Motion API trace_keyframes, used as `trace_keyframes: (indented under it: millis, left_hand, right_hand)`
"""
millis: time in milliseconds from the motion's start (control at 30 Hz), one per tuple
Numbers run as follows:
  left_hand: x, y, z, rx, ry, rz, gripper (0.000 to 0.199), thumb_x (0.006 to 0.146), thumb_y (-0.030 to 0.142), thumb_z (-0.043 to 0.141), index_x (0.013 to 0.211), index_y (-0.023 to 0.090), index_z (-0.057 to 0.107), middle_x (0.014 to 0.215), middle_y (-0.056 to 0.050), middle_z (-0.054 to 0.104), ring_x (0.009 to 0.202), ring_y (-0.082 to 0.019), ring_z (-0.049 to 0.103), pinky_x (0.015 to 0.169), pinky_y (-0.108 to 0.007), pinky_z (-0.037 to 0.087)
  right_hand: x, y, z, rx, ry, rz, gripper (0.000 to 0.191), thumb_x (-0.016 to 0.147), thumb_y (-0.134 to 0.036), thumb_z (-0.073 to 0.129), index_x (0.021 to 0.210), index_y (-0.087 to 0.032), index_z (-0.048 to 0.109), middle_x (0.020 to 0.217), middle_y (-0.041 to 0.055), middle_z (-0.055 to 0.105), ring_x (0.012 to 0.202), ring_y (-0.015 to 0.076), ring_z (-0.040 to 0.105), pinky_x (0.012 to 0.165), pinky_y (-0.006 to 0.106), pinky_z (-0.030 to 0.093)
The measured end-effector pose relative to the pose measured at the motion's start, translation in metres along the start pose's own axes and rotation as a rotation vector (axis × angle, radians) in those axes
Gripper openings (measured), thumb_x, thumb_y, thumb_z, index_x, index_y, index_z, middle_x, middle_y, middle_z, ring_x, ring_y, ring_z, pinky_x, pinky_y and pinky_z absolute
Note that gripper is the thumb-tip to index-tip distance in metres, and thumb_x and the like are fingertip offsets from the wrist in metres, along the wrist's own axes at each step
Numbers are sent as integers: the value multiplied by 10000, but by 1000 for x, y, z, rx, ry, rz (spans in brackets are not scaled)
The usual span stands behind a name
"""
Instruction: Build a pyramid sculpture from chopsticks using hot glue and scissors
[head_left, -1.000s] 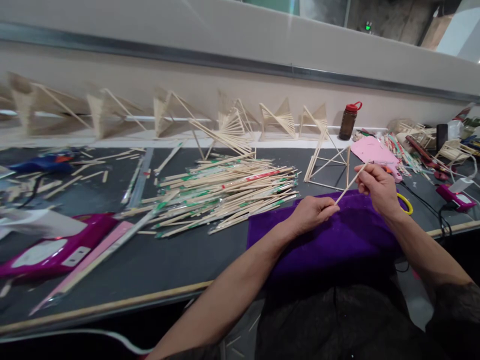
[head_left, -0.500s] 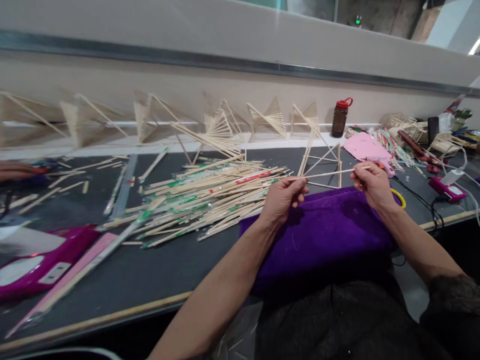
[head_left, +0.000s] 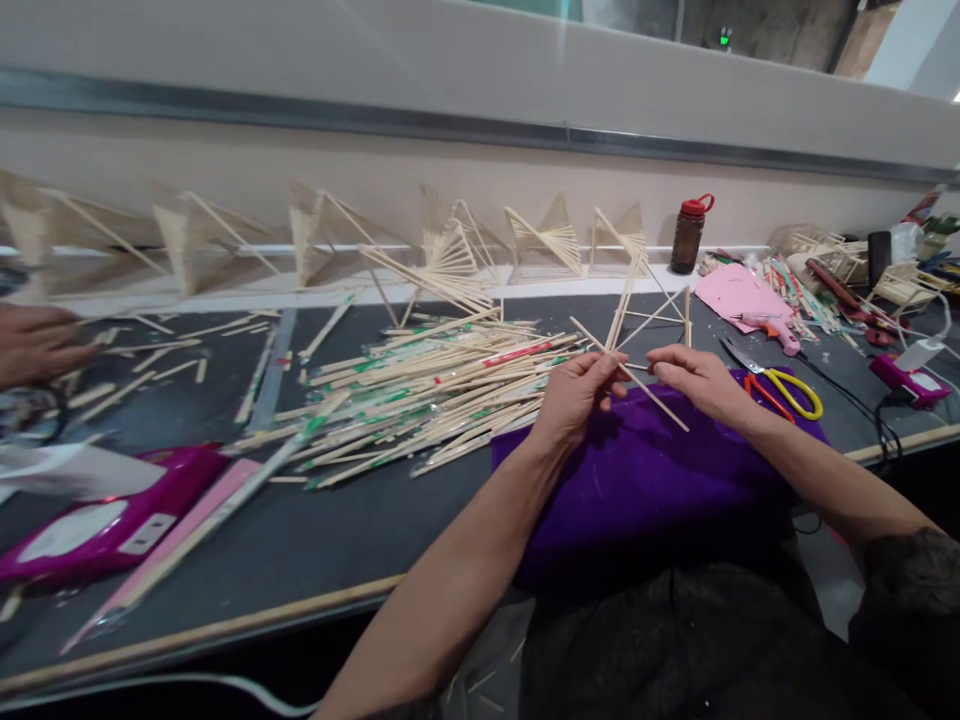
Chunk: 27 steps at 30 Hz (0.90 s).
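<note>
My left hand (head_left: 576,392) pinches a thin wooden stick (head_left: 660,407) near its middle between thumb and fingers. The stick slants from upper left to lower right above a purple cloth (head_left: 637,500). Just right of it, my right hand (head_left: 701,383) has its thumb and forefinger stretched toward the stick, apart from it and with nothing visible in them. Behind the hands stands an open frame of joined sticks (head_left: 652,318), partly hidden. A pair of scissors with yellow and red handles (head_left: 799,395) lies beside my right hand.
A pile of sticks (head_left: 442,400), many in plastic wrappers, lies left. Several stick structures (head_left: 546,240) line the wall, near a brown bottle (head_left: 688,235). A pink glue gun (head_left: 780,328) rests at right. Another person's hand (head_left: 41,345) is at far left, near a magenta power strip (head_left: 165,500).
The stick has swung from nearly level to a steep slant in my left hand. My right hand has let go of its end and moved left and down, uncovering the scissors.
</note>
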<state>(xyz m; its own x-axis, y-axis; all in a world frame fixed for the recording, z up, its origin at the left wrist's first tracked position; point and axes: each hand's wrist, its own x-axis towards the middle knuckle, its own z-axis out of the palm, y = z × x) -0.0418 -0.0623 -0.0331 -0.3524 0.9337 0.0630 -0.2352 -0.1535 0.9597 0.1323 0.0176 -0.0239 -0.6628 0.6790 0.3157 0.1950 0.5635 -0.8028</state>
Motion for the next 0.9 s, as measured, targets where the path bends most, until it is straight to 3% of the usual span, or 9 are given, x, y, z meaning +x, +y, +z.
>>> trace_keyframes:
  millis: [67, 167, 267, 400, 533, 600, 667, 800, 900]
  left_hand:
    - [-3, -1, 0, 92, -27, 20, 372, 646, 483, 796, 761, 137, 721, 630, -33, 672, 487, -95, 566, 390, -177, 361]
    - [-7, -1, 1, 226, -38, 48, 327, 719, 463, 743, 733, 137, 717, 571, -28, 650, 474, -98, 551, 416, -187, 388]
    - [-7, -1, 1, 225, -13, 64, 309, 716, 443, 743, 722, 136, 704, 559, -18, 641, 463, -91, 541, 403, -179, 376]
    - [4, 3, -6, 21, 138, 94, 329, 657, 443, 784, 725, 146, 660, 611, -3, 654, 466, -83, 566, 367, -160, 343]
    - [16, 15, -26, -182, 355, 120, 289, 716, 415, 746, 723, 167, 597, 656, -7, 685, 506, -89, 620, 362, -147, 339]
    - [20, 21, -36, -230, 442, 149, 271, 763, 408, 709, 718, 171, 585, 645, 3, 678, 490, -71, 606, 364, -138, 338]
    - [21, 23, -40, -221, 457, 166, 262, 784, 398, 692, 712, 171, 580, 631, 13, 667, 471, -55, 587, 363, -132, 333]
    - [19, 21, -35, -150, 394, 159, 258, 771, 379, 701, 709, 164, 574, 600, 20, 652, 414, -43, 537, 338, -136, 298]
    - [17, 17, -29, -100, 353, 144, 262, 751, 373, 721, 709, 157, 578, 591, 22, 647, 388, -41, 510, 321, -139, 278]
  right_hand:
    - [9, -4, 6, 43, -94, 5, 263, 878, -342, 560, 1044, -183, 689, 1027, 63, 725, 897, 171, 670, 799, 302, 517]
    - [16, -9, 21, 62, -232, 25, 210, 906, -315, 519, 957, -180, 671, 874, 33, 709, 710, 131, 651, 635, 243, 511]
    - [12, -10, 29, -61, -241, 34, 280, 943, -341, 478, 760, -178, 612, 656, -13, 627, 501, 88, 560, 521, 208, 436]
    - [-3, -9, 21, -108, -245, 50, 319, 945, -335, 444, 691, -182, 562, 567, -33, 561, 449, 75, 526, 485, 192, 393]
    - [-21, -5, -3, -75, -230, 78, 312, 920, -371, 451, 716, -183, 595, 573, -26, 570, 459, 87, 538, 471, 200, 410]
    - [-30, 0, -20, -84, -162, 77, 308, 905, -377, 477, 714, -180, 620, 583, -19, 585, 475, 93, 547, 481, 208, 429]
    - [-36, 5, -39, -113, -35, 37, 292, 887, -369, 526, 708, -179, 657, 600, -9, 617, 496, 99, 560, 503, 219, 439]
    - [-44, 7, -78, -148, 250, -121, 123, 804, -314, 683, 773, -214, 748, 733, 12, 727, 648, 149, 652, 606, 268, 494]
    - [-51, -4, -97, -202, 389, -216, 44, 774, -264, 735, 799, -250, 768, 763, 7, 739, 678, 165, 657, 619, 294, 502]
